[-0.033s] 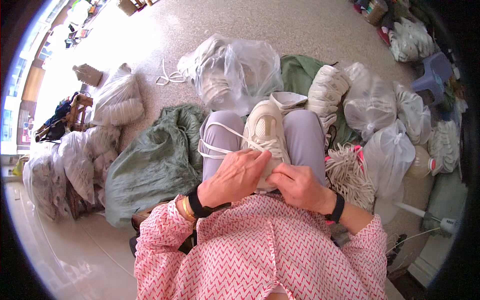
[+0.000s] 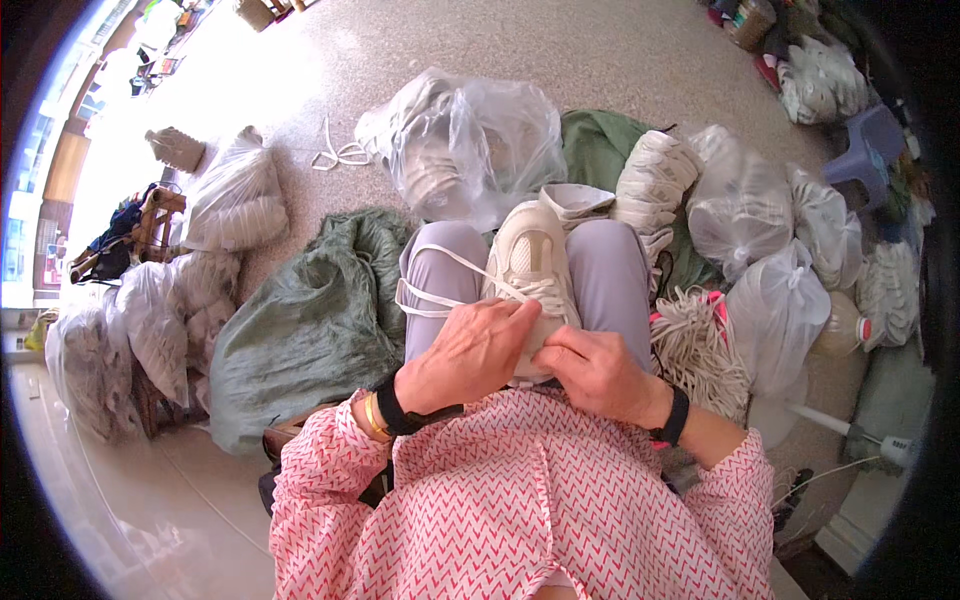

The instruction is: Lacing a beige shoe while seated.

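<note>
A cream sneaker (image 2: 531, 240) rests between my knees, its toe pointing away from me. From its eyelets a white shoelace (image 2: 425, 305) loops out to the left over my left knee and runs back beneath my left hand (image 2: 478, 345). That hand is closed at the shoe's lacing, with the lace at its fingers; the fingertips are partly hidden. My right hand (image 2: 598, 372) pinches the right side of the shoe opening with thumb and forefinger; whether a lace end is in that pinch I cannot tell.
Clear plastic bags of shoes lie ahead (image 2: 500, 150), at left (image 2: 235, 200) and at right (image 2: 745, 215). Green cloth (image 2: 310, 330) is heaped by my left knee. By my right knee are a bundle of laces (image 2: 700, 345) and stacked shoe pieces (image 2: 652, 185). A blue-grey stool (image 2: 865, 150) stands far right.
</note>
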Motion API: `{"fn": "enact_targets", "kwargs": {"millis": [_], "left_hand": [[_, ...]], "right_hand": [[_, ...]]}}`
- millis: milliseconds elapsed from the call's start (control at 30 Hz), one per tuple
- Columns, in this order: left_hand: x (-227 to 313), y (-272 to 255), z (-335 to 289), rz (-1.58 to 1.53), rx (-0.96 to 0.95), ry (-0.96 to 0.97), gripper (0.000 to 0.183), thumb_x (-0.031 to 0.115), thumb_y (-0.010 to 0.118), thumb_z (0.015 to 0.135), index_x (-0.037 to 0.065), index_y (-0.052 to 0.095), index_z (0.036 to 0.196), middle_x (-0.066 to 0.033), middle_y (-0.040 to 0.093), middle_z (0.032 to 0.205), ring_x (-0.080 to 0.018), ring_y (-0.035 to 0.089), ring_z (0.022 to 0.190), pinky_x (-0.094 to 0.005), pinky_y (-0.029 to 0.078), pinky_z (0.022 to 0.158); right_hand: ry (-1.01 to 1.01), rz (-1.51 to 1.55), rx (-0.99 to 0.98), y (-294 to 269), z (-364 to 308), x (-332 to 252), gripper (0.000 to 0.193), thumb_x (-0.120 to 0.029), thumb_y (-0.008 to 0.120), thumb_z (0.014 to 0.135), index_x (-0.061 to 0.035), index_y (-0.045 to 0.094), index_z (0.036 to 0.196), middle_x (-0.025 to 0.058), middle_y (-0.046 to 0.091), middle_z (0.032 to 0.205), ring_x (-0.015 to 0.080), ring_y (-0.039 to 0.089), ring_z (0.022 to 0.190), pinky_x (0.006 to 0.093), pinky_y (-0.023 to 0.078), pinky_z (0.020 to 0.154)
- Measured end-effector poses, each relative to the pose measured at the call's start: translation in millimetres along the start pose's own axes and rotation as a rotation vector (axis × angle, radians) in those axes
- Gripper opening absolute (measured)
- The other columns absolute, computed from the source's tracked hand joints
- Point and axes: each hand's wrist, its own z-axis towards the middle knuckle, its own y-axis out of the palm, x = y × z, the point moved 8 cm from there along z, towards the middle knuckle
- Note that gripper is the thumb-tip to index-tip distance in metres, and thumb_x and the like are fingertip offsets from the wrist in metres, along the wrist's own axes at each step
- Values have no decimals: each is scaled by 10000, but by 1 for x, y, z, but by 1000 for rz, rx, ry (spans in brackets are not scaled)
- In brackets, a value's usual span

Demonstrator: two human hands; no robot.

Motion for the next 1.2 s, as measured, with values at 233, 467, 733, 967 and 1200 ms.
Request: {"fn": "enact_targets", "kwargs": {"millis": [233,467,733,967,1200], "left_hand": [[-10,5,-3,-3,44,-161,204,31,611,841,-11,518,1017,-214,601,796,-452,629,838,-528,478,699],[2,-3,7,-51,93,153,183,23,617,854,-5,512,1000,-184,588,808,-441,605,805,-515,470,687],[-12,2,1,-133,193,44,115,65,593,974,-1,501,986,-199,583,799,-438,601,775,-516,465,658],[-11,3,0,-109,291,-40,110,46,603,947,10,510,993,-216,596,784,-460,604,748,-544,460,646],[-11,-21,-9,-76,258,-43,231,-7,639,797,29,510,984,-161,603,851,-407,574,855,-499,462,730]], "right_hand": [[-14,12,4,-2,2,-1,216,-1,673,783,-45,639,992,87,597,922,289,680,778,401,564,641],[50,53,-13,2,-2,4,180,1,685,825,-47,647,994,104,603,910,313,680,802,418,564,670],[263,93,161,-14,6,24,119,-37,701,906,-42,666,1019,120,635,966,364,672,831,455,551,697],[351,-66,-2,-4,17,34,79,-70,684,920,-28,625,952,146,618,946,371,671,829,465,552,705],[299,-175,-43,-34,3,38,109,-52,670,920,-6,580,961,156,617,940,353,676,784,451,554,675]]}}
